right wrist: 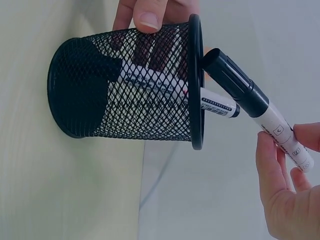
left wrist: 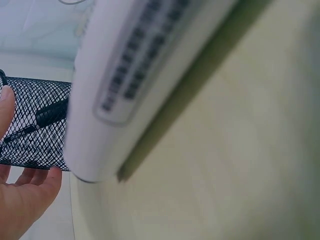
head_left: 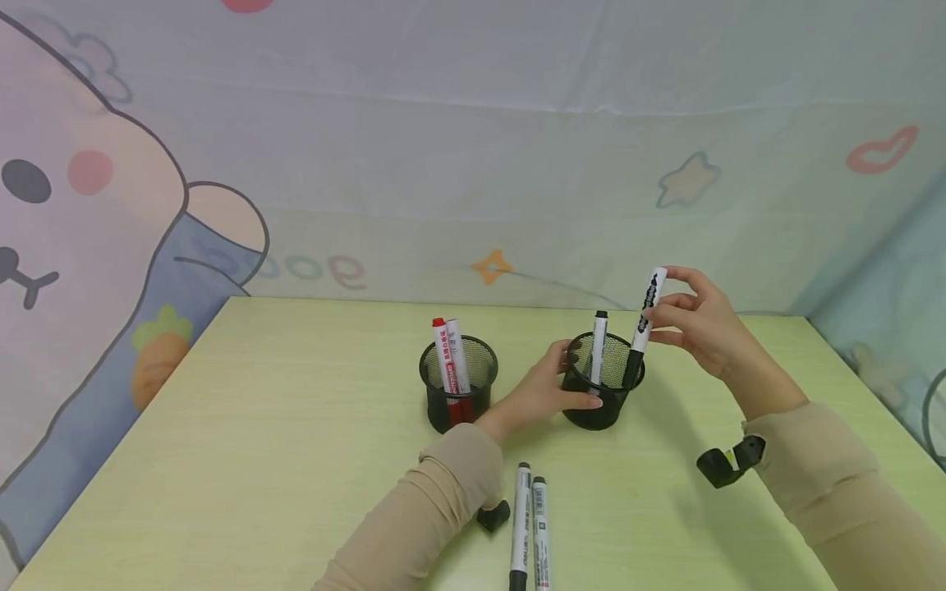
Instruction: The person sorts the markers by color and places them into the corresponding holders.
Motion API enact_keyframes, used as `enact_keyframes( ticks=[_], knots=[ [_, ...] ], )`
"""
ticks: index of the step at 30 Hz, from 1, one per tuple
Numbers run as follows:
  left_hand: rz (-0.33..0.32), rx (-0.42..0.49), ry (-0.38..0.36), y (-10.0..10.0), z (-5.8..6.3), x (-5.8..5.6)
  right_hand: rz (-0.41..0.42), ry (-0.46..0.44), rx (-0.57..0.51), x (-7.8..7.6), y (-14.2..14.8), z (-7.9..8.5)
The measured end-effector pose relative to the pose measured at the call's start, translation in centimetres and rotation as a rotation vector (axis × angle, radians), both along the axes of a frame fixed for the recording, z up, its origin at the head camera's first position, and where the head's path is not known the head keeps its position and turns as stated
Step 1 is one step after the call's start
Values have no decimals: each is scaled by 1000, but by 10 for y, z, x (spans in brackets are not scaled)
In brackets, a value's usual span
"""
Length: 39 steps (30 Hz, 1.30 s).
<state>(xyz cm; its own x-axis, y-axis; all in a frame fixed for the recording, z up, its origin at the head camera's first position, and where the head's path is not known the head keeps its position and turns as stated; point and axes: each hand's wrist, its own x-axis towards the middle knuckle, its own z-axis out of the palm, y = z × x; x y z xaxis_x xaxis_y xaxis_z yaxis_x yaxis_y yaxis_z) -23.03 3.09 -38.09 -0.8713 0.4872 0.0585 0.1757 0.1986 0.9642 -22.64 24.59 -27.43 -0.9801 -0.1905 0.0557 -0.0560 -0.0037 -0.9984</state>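
The left hand (head_left: 543,390) grips the mesh cup (head_left: 609,406) around its side, thumb across the near wall, while the right hand (head_left: 698,324) pinches the capped marker (head_left: 641,338) by its white end. That marker slants at the right edge of the mesh cup's mouth, its black cap lowest; whether the cap touches the rim is hard to tell. A standing marker (head_left: 599,338) already leans inside the mesh cup.

To do this well, the person would probably bring the marker more upright and shift its cap inward, so it clears the rim, then lower it beside the standing one without knocking it. A light, steady left hold should keep the cup from tipping, and releasing only once the cap meets the bottom seems safest. Two loose markers (head_left: 521,517) lie on the near side of the mesh cup.
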Motion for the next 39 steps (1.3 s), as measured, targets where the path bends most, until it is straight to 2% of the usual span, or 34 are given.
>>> enact_keyframes(
  ticks=[7, 15, 39],
  knots=[
    [0, -4, 13, 1, -1, 0, -31, -24, 5, -3, 2, -1],
    [-11, 7, 17, 1, -2, -1, -46, -10, 7, -8, 2, -8],
    [-10, 11, 15, -2, -2, 2, -71, 6, 192, -10, -13, -31]
  ],
)
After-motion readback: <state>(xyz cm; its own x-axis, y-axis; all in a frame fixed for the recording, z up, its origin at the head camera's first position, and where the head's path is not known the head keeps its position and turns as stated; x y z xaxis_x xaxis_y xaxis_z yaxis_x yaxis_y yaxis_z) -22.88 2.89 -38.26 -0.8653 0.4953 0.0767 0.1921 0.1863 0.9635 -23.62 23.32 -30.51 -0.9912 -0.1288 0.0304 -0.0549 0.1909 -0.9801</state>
